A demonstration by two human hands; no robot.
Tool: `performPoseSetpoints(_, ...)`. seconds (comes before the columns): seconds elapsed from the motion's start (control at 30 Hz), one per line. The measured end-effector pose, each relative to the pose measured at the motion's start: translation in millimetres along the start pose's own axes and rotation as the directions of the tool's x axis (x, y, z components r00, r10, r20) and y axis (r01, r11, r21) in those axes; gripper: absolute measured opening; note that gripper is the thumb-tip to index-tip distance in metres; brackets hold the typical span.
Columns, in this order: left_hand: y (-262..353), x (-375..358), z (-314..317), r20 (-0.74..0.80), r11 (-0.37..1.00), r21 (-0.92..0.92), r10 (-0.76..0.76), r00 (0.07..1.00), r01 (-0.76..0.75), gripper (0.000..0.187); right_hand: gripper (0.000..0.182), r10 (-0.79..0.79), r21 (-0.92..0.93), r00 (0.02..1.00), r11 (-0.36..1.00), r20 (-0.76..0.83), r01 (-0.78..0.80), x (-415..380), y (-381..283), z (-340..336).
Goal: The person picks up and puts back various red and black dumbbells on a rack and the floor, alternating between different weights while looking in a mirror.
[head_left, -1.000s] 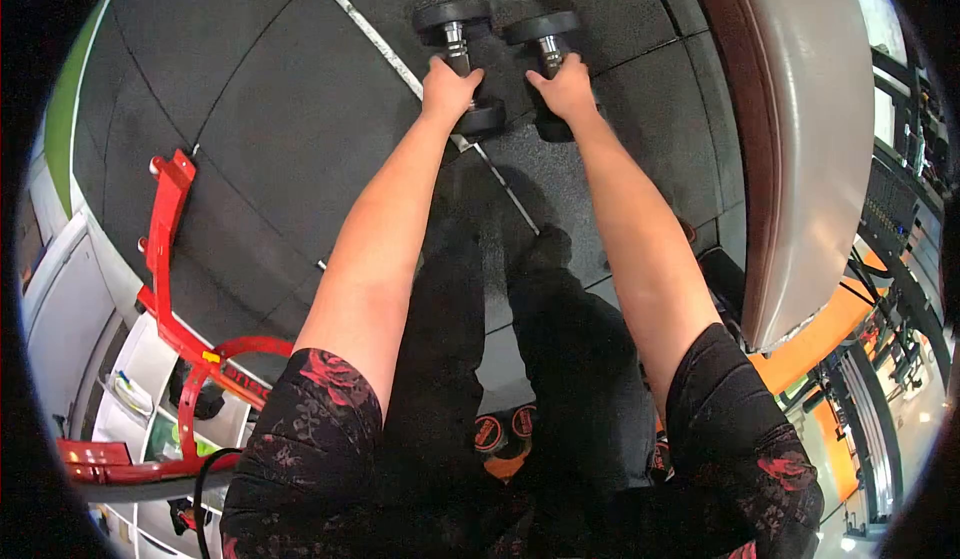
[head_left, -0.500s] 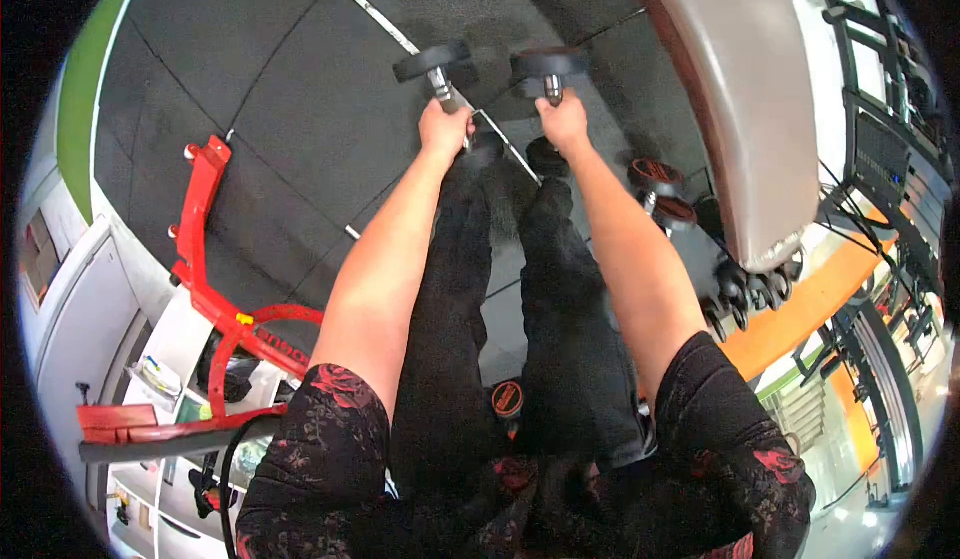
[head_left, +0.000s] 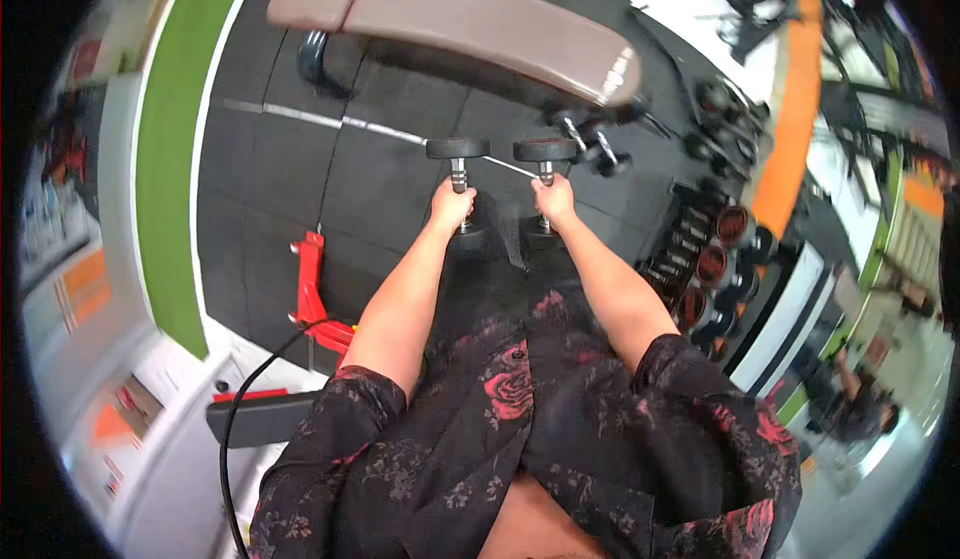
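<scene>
My left hand (head_left: 452, 206) is wrapped round the metal handle of a dumbbell (head_left: 458, 149) with black round ends. A matching dumbbell (head_left: 546, 149) is gripped by my right hand (head_left: 554, 200). Both dumbbells point away from me, side by side with a gap between them, and my arms are stretched out in front. The nearer end of each dumbbell sits close to my dark clothing and is partly hidden by the hand.
A brown padded bench (head_left: 490, 24) stands ahead. Two loose dumbbells (head_left: 604, 149) lie near its right end. At right is a rack of dumbbells (head_left: 690, 239); at left, a red metal frame (head_left: 310, 274). Another person (head_left: 850, 399) is at the far right.
My view has swung, so the whole bench now shows ahead and the rack at right has come into sight. Both hands still hold their dumbbells, now lower in view.
</scene>
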State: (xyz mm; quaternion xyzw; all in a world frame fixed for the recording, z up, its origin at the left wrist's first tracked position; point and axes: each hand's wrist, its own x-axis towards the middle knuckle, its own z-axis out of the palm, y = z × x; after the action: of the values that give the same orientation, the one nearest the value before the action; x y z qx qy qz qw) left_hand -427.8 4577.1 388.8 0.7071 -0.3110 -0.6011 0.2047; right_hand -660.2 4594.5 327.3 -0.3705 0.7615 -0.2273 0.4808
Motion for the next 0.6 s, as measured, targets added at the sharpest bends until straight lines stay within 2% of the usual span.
performPoseSetpoints(0.13,52,-65,62,0.077,0.978,0.192,0.072,0.994,-0.085,0.014,0.021,0.034,0.176,0.991,0.984,-0.129,-0.01,-44,25,-84)
performPoseSetpoints(0.17,46,-69,84,0.073,0.971,0.202,0.116,0.991,-0.129,0.016,0.02,-0.002,0.089,0.97,0.996,-0.245,0.024,-47,47,-100)
performPoseSetpoints(0.2,46,-75,106,0.13,0.97,0.203,0.107,0.986,-0.132,0.02,0.02,0.044,0.076,0.959,0.997,-0.28,-0.024,-69,38,-128)
performPoseSetpoints(0.23,23,-56,131,0.16,0.926,0.329,0.141,0.977,-0.187,0.024,0.021,-0.029,0.157,0.942,0.984,-0.335,0.086,-77,56,-145)
performPoseSetpoints(0.27,32,-81,157,0.187,0.949,0.25,0.149,0.971,-0.194,0.018,0.034,0.173,0.278,0.958,0.955,-0.229,-0.106,-101,49,-177)
performPoseSetpoints(0.37,46,-134,232,0.327,0.949,0.226,0.139,0.935,-0.22,0.01,0.028,0.195,0.288,0.919,0.953,-0.342,-0.095,-135,90,-234)
performPoseSetpoints(0.43,51,-166,281,0.401,0.969,0.193,0.067,0.914,-0.156,0.01,0.029,0.313,0.314,0.873,0.929,-0.375,-0.198,-154,111,-273)
performPoseSetpoints(0.5,54,-187,323,0.463,0.973,0.189,0.033,0.886,-0.135,0.012,0.028,0.33,0.379,0.839,0.911,-0.433,-0.163,-166,138,-300)
performPoseSetpoints(0.53,52,-195,343,0.513,0.969,0.187,0.043,0.857,-0.161,0.012,0.028,0.352,0.431,0.812,0.892,-0.465,-0.14,-177,138,-312)
performPoseSetpoints(0.57,50,-203,365,0.564,0.965,0.185,0.049,0.825,-0.185,0.013,0.026,0.435,0.536,0.809,0.825,-0.396,-0.182,-192,144,-330)
performPoseSetpoints(0.6,50,-209,384,0.596,0.944,0.24,0.042,0.802,-0.228,0.014,0.025,0.432,0.517,0.769,0.842,-0.471,-0.156,-189,167,-335)
